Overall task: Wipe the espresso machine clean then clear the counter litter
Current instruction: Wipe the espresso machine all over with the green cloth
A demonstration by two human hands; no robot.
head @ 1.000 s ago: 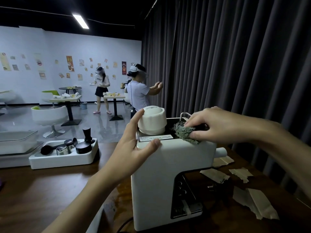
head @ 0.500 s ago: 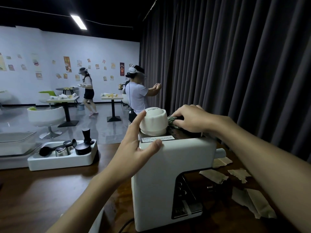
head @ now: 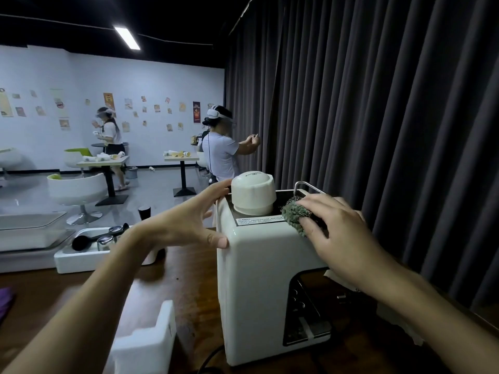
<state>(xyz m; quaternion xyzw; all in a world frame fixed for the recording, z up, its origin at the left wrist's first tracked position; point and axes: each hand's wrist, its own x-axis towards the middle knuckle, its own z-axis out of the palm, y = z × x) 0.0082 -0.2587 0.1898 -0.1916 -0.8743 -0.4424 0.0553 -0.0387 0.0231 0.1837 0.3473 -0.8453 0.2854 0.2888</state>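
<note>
Centre-right of frame, espresso machine on counter: left hand, fingers spread and straight, braces its upper left edge, presumably for steadiness; right hand clutches green cloth against top right edge for wiping.

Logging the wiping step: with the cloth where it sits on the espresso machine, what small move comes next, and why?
Probably sweep the cloth leftward along the top front edge of the espresso machine: the right hand holds it at the right end, and the left hand braces the body.
</note>
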